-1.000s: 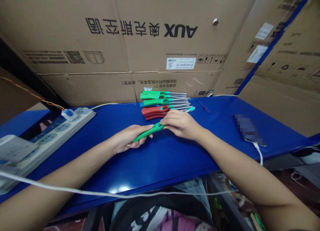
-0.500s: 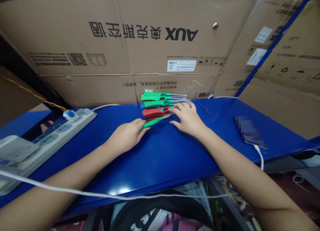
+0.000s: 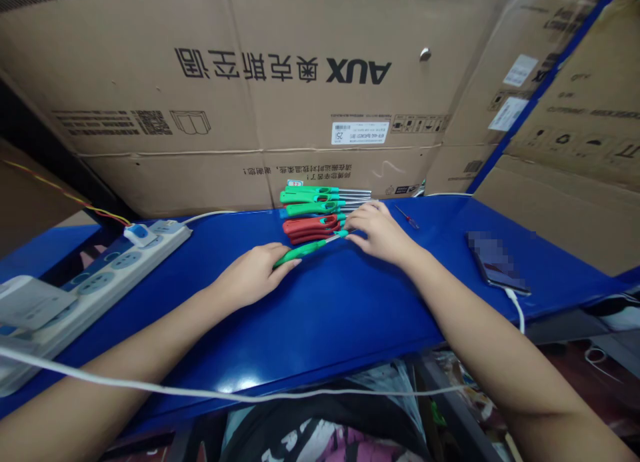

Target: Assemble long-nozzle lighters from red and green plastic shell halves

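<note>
A green-handled lighter (image 3: 306,249) with a metal stem lies slanted on the blue table (image 3: 320,315). My left hand (image 3: 253,274) rests on its handle end with the fingers closed over it. My right hand (image 3: 381,233) covers its stem end, fingers curled around the stem, right against a row of several green and red lighters (image 3: 315,212) laid side by side near the back of the table.
A white power strip (image 3: 107,265) lies at the left, with a white cable (image 3: 150,382) along the front edge. A phone (image 3: 497,262) on a charging lead lies at the right. A small screwdriver (image 3: 407,217) sits behind my right hand. Cardboard boxes (image 3: 280,89) wall the back.
Both hands have carried the green lighter away from me, up to the row of lighters; my right hand now sits beside the row.
</note>
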Demonstrator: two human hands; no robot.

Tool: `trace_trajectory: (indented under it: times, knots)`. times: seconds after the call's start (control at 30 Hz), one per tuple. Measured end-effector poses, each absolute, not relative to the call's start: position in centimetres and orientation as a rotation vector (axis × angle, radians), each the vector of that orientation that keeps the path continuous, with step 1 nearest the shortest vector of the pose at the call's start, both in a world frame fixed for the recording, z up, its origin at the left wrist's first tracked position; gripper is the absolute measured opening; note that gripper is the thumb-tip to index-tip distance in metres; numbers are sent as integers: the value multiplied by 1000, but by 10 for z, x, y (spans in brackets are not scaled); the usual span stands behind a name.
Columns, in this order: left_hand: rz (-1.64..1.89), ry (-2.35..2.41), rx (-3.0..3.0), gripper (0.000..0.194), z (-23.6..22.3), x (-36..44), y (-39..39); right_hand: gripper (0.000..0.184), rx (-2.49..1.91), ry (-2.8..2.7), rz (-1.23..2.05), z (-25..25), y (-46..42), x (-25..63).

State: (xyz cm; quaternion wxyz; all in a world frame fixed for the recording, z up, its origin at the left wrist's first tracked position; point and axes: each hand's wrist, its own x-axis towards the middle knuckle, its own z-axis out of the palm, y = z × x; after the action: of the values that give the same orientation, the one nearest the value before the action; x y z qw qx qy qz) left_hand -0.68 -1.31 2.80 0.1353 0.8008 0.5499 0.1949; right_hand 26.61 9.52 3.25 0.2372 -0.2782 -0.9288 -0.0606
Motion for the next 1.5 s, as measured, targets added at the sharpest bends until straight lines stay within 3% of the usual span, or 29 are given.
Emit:
trace_trajectory:
  times: [0.13,0.23,0.4,0.57,0.73,1.07,1.5]
  knots:
    - [553,1252,1371,49,29,3,-15,4,-517,-2530,-166,34,81,255]
    - [542,1083,1074,46,27,7,-16,3,-469,-2533,-149,34,76,253]
    - [661,1367,1592,50,22,6,-17,6,-504,-2581,-76,32,79,254]
    - [856,1487,2291,35,23,3,-19,17,-452,-2675,-12,31,79,254]
    - [880,1466,2396,31,22,1,-19,22,-446,-2660,10,30,79,254]
    - [592,1574,2900,30,14,4,-30,23,-313,-2725,-19,20,70,249]
    - [367,1601,2885,31,17,7,-28,14,-578,-2846,344,22,71,243]
